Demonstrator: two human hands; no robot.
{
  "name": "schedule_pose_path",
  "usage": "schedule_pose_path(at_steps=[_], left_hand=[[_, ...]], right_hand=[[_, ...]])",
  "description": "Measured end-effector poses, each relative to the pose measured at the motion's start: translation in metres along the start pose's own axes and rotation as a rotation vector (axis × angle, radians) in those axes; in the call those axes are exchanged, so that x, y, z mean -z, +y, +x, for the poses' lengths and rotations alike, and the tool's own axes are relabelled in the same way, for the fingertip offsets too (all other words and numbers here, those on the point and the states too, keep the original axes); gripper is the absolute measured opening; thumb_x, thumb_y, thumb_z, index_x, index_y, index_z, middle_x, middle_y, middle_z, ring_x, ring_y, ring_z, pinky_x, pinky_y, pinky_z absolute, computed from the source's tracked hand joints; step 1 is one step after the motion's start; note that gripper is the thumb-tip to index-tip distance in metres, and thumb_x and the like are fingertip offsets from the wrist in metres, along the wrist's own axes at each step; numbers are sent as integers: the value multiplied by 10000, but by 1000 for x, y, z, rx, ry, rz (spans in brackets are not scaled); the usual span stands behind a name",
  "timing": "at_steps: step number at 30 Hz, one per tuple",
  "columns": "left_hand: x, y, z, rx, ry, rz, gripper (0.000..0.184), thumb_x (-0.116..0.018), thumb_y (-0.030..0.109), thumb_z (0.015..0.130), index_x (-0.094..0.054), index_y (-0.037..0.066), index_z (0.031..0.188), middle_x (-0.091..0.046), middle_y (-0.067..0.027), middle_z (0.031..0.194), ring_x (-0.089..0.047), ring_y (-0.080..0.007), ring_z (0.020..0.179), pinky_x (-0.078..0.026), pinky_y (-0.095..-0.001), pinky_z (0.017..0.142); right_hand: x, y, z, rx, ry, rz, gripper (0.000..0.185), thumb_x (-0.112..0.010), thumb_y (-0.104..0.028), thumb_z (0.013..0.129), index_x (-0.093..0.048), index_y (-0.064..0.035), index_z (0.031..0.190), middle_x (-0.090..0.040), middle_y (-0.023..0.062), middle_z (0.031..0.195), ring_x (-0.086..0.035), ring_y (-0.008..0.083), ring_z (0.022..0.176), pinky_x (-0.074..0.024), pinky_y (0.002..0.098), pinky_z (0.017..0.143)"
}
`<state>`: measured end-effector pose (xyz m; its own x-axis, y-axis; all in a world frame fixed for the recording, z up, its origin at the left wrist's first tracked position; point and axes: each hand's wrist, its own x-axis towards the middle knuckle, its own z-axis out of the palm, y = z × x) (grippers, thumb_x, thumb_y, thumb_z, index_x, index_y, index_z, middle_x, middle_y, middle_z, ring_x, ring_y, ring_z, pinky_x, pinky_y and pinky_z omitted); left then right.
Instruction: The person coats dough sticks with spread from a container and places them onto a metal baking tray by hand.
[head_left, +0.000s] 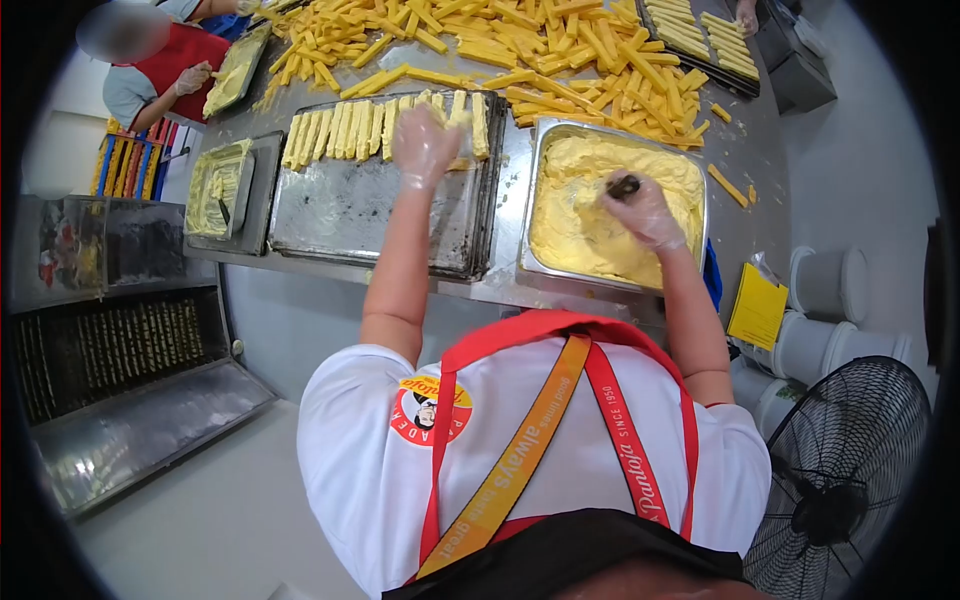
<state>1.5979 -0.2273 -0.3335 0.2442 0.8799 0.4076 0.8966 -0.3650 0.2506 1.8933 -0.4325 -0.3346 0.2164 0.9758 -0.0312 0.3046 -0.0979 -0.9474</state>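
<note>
My left hand (425, 147), in a clear glove, is closed over the far part of a dark metal baking tray (350, 215). Whatever its fingers grip is hidden. Cream-coated sticks (345, 130) lie side by side in a row along that tray's far edge, and a browner piece (458, 164) lies just right of my left wrist. Also gloved, my right hand (648, 212) wraps round a dark-handled spatula (624, 186) above a deep steel pan (530, 215). Pale yellow cream (570, 190) fills the pan. The spatula's blade is mostly hidden by hand and cream.
Bare yellow-orange sticks (590, 60) are heaped across the far table. A smaller cream pan (243, 165) stands left. A co-worker (190, 55) works at far left, and another person's hand (747, 17) shows far right. White buckets (830, 283) and a fan (835, 500) stand at right.
</note>
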Motion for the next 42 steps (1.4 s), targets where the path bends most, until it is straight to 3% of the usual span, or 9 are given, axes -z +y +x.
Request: schedule_pose_path(at_steps=[7,12,18,24,28,31,34,38,42], left_hand=[[-65,-84,138,-262,-139,267,236,-605,178,798,-658,111,1018,-659,-140,992,-624,-324,983,-497,-436,842],[-157,-125,183,-439,-340,401,289,-488,158,859,-687,128,1066,-677,-136,1090,-614,-314,1071,-475,-417,927],[-188,-143,198,-267,-416,336,334,-504,197,857,-666,124,1140,-624,-132,1218,-594,-311,1120,-470,-431,938],[-101,-137,177,-105,-319,-295,320,-663,114,758,-672,105,1078,-672,-185,1014,-663,-303,918,-525,-391,803],[23,-31,111,122,-287,-875,222,-691,17,761,-694,29,983,-702,-119,865,-663,-191,761,-549,-318,700],[34,14,52,-7,-355,-1303,154,-698,-14,773,-697,9,925,-698,-86,850,-653,-151,761,-555,-284,696],[31,75,-6,-16,-570,-1034,157,-711,3,772,-705,68,914,-685,-50,903,-636,-129,821,-547,-284,760],[4,123,-70,-45,-485,-911,274,-670,22,763,-634,26,1035,-687,-146,934,-673,-236,862,-527,-320,777],[-10,138,-83,-128,-414,-762,414,-634,34,751,-558,45,1158,-667,-237,888,-660,-401,844,-522,-424,728]], right_hand=[[13,-13,19,92,384,-567,160,-677,-106,785,-625,-14,906,-639,125,809,-624,246,725,-511,335,686],[-12,-30,5,-63,-122,-77,183,-710,-158,787,-640,-11,871,-643,84,768,-598,166,691,-496,314,664],[19,-18,17,51,441,-556,172,-663,-153,790,-642,-17,894,-645,154,782,-607,225,687,-503,332,668],[20,-25,1,-142,-130,-311,201,-663,-149,774,-644,-6,914,-670,169,818,-646,273,741,-520,385,701],[51,-15,21,-11,310,-689,173,-656,-147,778,-649,-20,894,-670,153,804,-644,275,741,-517,384,709],[37,-18,1,369,19,-637,146,-710,-115,781,-608,-25,831,-606,32,725,-545,103,674,-470,323,615],[46,-32,-9,-61,-341,-324,158,-724,-111,762,-609,-26,828,-618,26,734,-550,103,679,-474,328,612],[71,-6,15,13,268,-745,186,-726,-174,784,-630,-30,854,-633,26,730,-555,138,614,-472,352,598],[51,-27,-10,151,365,-114,167,-736,-116,792,-625,-23,875,-652,33,756,-582,149,610,-487,312,571]])
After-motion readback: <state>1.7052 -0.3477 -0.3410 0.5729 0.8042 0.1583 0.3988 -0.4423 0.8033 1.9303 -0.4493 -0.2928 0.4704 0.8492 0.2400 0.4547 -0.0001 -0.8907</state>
